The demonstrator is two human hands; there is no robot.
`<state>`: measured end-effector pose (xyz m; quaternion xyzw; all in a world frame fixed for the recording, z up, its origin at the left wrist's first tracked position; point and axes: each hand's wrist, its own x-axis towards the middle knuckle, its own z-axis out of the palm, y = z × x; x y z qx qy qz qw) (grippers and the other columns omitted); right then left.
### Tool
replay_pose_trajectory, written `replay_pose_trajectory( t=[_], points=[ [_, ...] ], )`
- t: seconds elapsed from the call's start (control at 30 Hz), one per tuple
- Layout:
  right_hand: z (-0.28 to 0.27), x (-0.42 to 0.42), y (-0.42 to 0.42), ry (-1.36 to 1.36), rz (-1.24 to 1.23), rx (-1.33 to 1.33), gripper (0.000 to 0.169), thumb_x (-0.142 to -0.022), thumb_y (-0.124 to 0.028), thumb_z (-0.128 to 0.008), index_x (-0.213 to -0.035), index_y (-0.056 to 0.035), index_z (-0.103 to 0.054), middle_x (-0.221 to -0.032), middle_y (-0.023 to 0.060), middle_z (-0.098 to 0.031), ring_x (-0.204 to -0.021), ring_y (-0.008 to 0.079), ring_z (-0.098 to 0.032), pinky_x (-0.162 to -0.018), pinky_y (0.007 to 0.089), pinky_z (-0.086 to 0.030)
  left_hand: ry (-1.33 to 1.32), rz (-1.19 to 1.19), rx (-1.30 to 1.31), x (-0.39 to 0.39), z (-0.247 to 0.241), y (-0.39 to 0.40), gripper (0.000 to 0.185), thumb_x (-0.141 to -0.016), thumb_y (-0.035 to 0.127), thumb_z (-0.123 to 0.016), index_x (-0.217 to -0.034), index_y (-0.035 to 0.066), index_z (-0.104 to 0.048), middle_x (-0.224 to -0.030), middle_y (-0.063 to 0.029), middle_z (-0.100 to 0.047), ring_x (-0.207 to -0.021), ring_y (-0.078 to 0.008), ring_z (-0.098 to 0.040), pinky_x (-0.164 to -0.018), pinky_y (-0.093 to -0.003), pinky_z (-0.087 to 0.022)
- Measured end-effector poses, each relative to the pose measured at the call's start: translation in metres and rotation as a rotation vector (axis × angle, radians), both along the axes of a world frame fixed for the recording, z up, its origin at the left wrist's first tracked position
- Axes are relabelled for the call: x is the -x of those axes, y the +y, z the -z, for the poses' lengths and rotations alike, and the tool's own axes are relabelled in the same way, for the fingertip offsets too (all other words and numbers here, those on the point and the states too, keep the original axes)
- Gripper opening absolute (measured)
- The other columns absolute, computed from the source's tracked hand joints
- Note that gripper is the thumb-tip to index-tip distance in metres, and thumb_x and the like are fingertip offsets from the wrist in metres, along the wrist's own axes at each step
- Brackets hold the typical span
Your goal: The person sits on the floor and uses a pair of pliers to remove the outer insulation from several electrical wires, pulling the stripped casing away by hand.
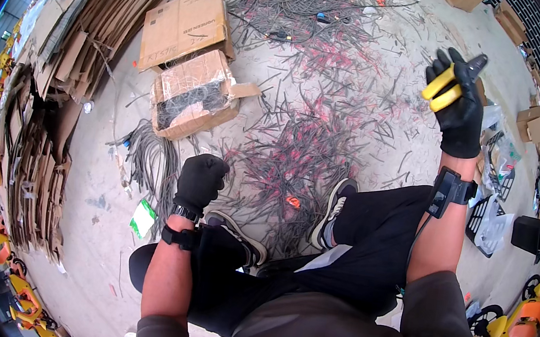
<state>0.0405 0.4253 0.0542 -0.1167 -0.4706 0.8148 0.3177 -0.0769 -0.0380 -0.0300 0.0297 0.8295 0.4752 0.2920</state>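
My right hand, in a black glove, is raised at the right with a yellow-handled hand tool across its palm. Two yellow grips show between the fingers; the working end of the tool cannot be made out. My left hand, also gloved, is curled into a fist above my left shoe, with nothing visible in it. Between my feet and beyond them spreads a pile of short cut cable pieces, grey and black with pink-red bits. An orange object lies on it.
Left of the pile, an open carton holds dark material beside a larger cardboard box. A bundle of grey cables lies nearby. Flattened cardboard is stacked at far left. More tangled cable lies ahead; a black bin stands right.
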Motion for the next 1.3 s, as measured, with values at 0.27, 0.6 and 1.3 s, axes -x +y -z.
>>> replay_pose_trajectory(
  t=[0.27,0.6,1.3],
  points=[
    [0.037,0.014,-0.157,-0.617,-0.893,-0.404,0.052,-0.094,-0.018,-0.064,-0.141,-0.006,-0.047,-0.101,0.0098,-0.065,-0.077,0.0141,-0.062,-0.067,0.03,-0.055,-0.205,-0.026,-0.173,-0.023,-0.013,0.021,0.02,-0.09,0.02,-0.065,-0.092,0.001,-0.071,-0.064,-0.0049,-0.065,-0.042,-0.0086,-0.05,-0.039,-0.0227,-0.037],
    [0.07,0.0,-0.2,-0.566,-0.918,-1.039,0.056,-0.092,-0.025,-0.059,-0.142,-0.0038,-0.046,-0.122,0.0248,-0.062,-0.107,0.036,-0.064,-0.093,0.0414,-0.05,-0.162,-0.162,-0.375,-0.043,-0.038,0.027,0.026,-0.097,0.02,-0.06,-0.108,-0.002,-0.068,-0.074,-0.0069,-0.067,-0.043,-0.0063,-0.048,-0.04,-0.0197,-0.035],
    [0.069,0.018,-0.21,-0.504,-1.138,-0.676,0.043,-0.093,-0.02,-0.06,-0.133,-0.0048,-0.054,-0.107,0.0161,-0.068,-0.093,0.0238,-0.066,-0.085,0.0378,-0.051,-0.168,-0.037,-0.381,-0.052,-0.034,0.032,0.024,-0.096,0.024,-0.064,-0.101,0.002,-0.069,-0.071,-0.0036,-0.067,-0.048,-0.0056,-0.053,-0.045,-0.0204,-0.039]
  ],
)
